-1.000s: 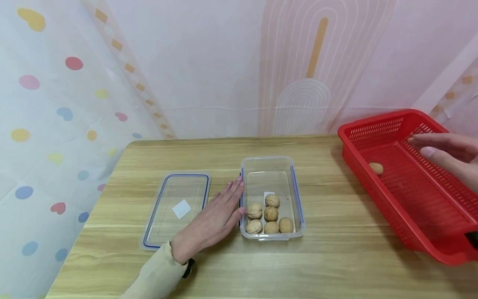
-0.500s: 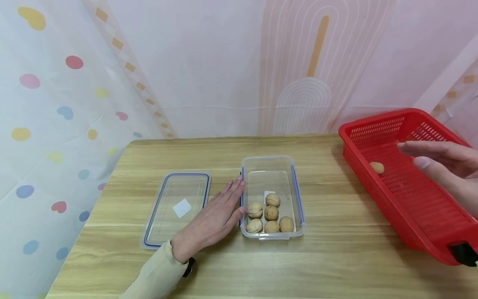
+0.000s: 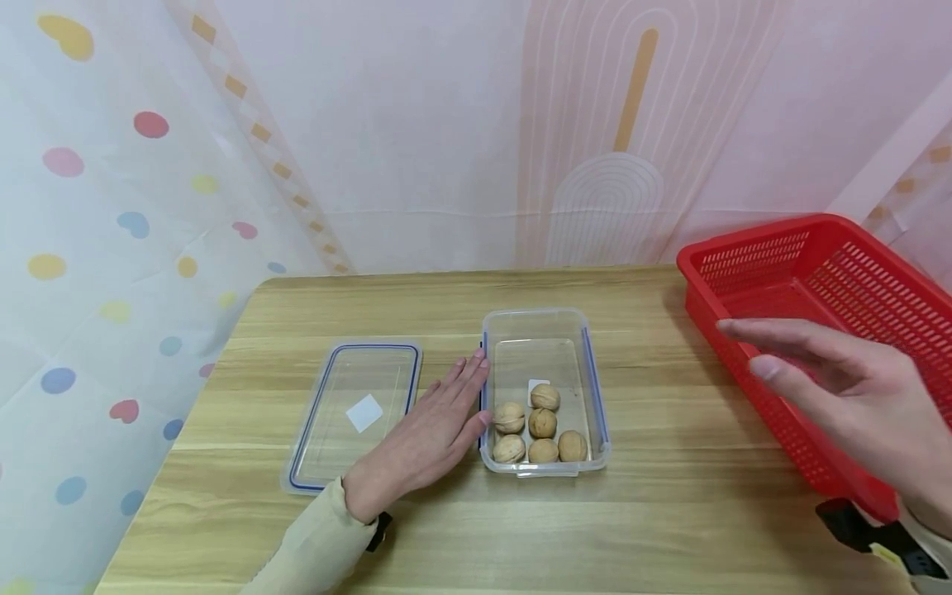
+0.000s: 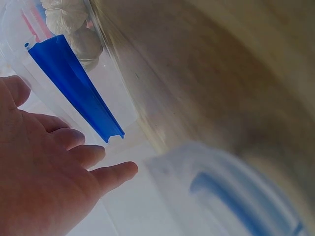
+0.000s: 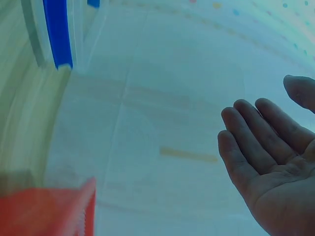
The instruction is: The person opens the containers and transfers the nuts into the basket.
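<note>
A clear plastic storage box with blue side clips stands uncovered mid-table. Several walnuts lie in its near half. My left hand, fingers extended, rests against the box's left side; the left wrist view shows it beside the blue clip. My right hand hovers over the left rim of a red perforated basket, thumb apart from the fingers. Its palm faces the right wrist camera and holds nothing. No walnut shows in the basket now, as the hand covers part of it.
Left of the box, the clear lid with a blue seal lies flat on the wooden table, partly under the left forearm. A patterned cloth hangs behind the table's back edge.
My right hand has moved left and toward me, from inside the basket to above its left rim. It now covers where a walnut was seen. My left hand stays at the box.
</note>
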{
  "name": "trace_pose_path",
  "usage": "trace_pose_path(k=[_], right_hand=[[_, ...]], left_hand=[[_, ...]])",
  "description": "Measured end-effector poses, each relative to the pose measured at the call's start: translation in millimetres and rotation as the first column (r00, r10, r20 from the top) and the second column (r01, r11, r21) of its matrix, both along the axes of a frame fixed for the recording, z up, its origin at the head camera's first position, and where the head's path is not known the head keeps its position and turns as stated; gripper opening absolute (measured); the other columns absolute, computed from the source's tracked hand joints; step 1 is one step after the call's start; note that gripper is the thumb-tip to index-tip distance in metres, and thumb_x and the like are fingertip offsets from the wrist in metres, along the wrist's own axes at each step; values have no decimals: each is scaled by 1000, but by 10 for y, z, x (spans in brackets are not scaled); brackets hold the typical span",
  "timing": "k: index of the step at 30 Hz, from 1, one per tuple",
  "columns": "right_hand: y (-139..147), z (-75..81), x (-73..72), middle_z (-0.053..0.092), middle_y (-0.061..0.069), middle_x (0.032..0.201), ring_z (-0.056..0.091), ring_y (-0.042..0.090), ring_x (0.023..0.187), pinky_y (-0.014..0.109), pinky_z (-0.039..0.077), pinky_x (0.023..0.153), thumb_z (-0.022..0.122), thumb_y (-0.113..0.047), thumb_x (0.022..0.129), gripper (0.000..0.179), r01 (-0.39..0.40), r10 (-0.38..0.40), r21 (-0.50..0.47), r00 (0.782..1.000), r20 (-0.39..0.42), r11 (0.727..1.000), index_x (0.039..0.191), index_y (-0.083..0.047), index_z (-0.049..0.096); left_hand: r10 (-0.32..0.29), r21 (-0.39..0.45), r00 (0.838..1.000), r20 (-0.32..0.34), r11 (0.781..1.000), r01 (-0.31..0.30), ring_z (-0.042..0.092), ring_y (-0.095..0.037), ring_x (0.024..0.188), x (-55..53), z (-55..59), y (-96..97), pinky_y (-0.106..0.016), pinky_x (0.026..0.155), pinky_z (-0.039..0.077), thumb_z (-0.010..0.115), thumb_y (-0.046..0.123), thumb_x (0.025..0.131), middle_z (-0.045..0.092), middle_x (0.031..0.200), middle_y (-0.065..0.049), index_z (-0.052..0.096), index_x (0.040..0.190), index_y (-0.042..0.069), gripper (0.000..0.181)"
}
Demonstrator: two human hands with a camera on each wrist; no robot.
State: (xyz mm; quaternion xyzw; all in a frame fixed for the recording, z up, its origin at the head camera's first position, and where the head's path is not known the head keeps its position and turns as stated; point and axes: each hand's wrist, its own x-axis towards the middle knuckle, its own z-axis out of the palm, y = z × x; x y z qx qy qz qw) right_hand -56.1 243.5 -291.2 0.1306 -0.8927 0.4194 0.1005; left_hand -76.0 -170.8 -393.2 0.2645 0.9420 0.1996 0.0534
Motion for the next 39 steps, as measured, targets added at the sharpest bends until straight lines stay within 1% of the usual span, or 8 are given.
trace_pose_path(k=[3, 7, 9, 16, 23, 26, 33, 39], right_hand=[[-114, -46, 7, 70, -16, 125, 58, -2, 116, 3, 45, 91, 77, -3, 93, 44, -38, 38, -9, 999, -33, 999, 132, -21, 73], [-262, -102, 17, 73, -10, 124, 63, 1, 116, 7, 46, 95, 78, 6, 88, 47, -148, 145, -32, 985, -89, 988, 129, -16, 74], [-327, -137, 15, 73, -7, 125, 66, 4, 112, 9, 50, 91, 76, 7, 89, 46, -205, 200, -48, 976, -87, 978, 129, -14, 73], [-529, -334, -63, 73, -10, 125, 66, 4, 117, 11, 48, 97, 77, 0, 91, 44, -288, 284, -48, 957, -64, 957, 128, -24, 74], [-737, -498, -148, 73, -5, 126, 67, 11, 119, 14, 47, 102, 78, -4, 91, 39, -387, 383, -30, 918, -101, 921, 128, -17, 75], [-813, -549, -181, 71, -7, 130, 65, 15, 123, 21, 48, 105, 78, -9, 93, 39, -428, 427, 6, 901, -72, 904, 131, -18, 73], [-963, -645, -247, 59, -9, 148, 54, 17, 137, 49, 48, 110, 72, -27, 100, 40, -520, 517, 65, 854, 52, 852, 139, -22, 68], [-1090, -718, -330, 51, -2, 156, 49, 21, 143, 53, 44, 113, 73, -32, 98, 47, -575, 578, 151, 816, 32, 804, 142, -15, 66]], left_hand=[[3, -2, 1000, -3, 1000, -3, 13, -34, 158, 3, -3, 1, -60, 123, 23, 34, 42, 113, 5, 172, -7, 14, 165, 6, 66], [3, -3, 1000, -6, 1000, -3, 13, -33, 158, 4, -6, 2, -60, 123, 23, 33, 43, 113, 5, 173, -7, 14, 166, 7, 66], [2, -4, 1000, -9, 1000, -2, 13, -34, 158, 2, -6, 3, -60, 123, 23, 33, 43, 113, 4, 173, -6, 14, 166, 7, 66], [1, -3, 1000, -12, 1000, -2, 14, -34, 158, 1, -13, 3, -60, 123, 23, 33, 43, 113, 4, 173, -6, 14, 166, 7, 66], [2, 0, 1000, -7, 1000, -2, 13, -33, 158, 3, -16, 1, -60, 123, 23, 34, 43, 113, 4, 173, -6, 14, 166, 7, 66], [3, 0, 1000, -4, 1000, -3, 12, -33, 158, 2, -16, 0, -60, 123, 23, 34, 42, 113, 4, 173, -6, 14, 166, 7, 66], [5, -1, 1000, -5, 1000, -5, 13, -34, 158, 0, -24, 0, -60, 123, 24, 34, 42, 113, 5, 173, -6, 14, 166, 6, 67], [3, -1, 1000, -11, 1000, -3, 14, -34, 157, -2, -26, 2, -60, 122, 25, 35, 42, 113, 6, 173, -7, 15, 166, 6, 67]])
